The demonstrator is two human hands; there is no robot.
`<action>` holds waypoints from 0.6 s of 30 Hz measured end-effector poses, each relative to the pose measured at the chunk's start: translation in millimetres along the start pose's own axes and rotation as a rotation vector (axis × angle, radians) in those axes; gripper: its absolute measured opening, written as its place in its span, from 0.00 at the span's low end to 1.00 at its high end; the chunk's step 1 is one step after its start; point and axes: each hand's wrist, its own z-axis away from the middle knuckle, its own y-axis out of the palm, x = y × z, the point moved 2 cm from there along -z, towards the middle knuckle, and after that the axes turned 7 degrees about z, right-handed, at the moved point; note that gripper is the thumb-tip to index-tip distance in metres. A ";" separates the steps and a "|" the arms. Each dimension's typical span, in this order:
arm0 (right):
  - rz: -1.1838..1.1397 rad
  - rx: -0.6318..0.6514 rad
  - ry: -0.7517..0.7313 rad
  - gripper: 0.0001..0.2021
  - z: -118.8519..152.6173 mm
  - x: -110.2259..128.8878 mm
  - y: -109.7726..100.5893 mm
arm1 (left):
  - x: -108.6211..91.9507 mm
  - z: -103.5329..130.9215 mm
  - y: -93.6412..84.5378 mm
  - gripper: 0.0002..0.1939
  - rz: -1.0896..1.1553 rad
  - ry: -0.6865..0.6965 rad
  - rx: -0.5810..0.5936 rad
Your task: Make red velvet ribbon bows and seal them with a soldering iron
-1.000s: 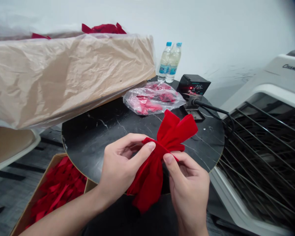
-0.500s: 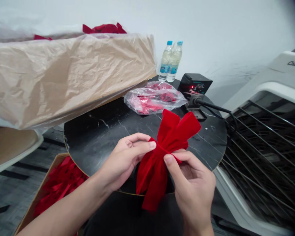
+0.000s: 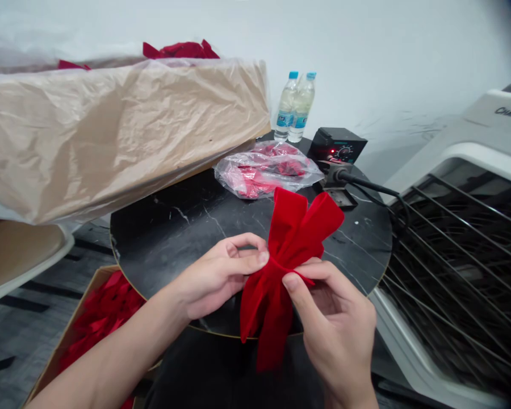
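Observation:
A red velvet bow (image 3: 270,298) is held between my two hands over the front edge of a round black marbled table (image 3: 162,244). My left hand (image 3: 225,272) pinches the left end of the narrow band round the bow's middle. On the other side, my right hand (image 3: 332,312) grips the band's right end between thumb and forefinger. Two loops of the bow point up and away, and its lower parts hang toward me past the table edge.
A plastic-covered box (image 3: 132,130) holds red bows at the left. Behind the bow lie a clear bag (image 3: 266,170), two bottles (image 3: 296,108) and a black soldering station (image 3: 338,147) with a cable. Below left, a carton (image 3: 97,318) holds red ribbon; a large grille unit (image 3: 460,250) stands right.
The bow has turned slightly, its upper loops shifting left and its lower left part moving right. Both hands keep their pinch on the band.

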 end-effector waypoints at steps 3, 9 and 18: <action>0.065 0.024 0.018 0.03 0.7 -1.3 -3.3 | -1.9 0.5 -1.3 0.10 -0.067 0.049 0.000; 0.162 0.071 0.012 0.02 -1.2 2.0 -6.2 | -6.8 10.7 1.2 0.02 -0.343 0.241 -0.021; 0.231 0.052 -0.082 0.03 -1.5 2.7 -3.8 | -11.7 20.7 8.7 0.09 -0.629 0.342 -0.038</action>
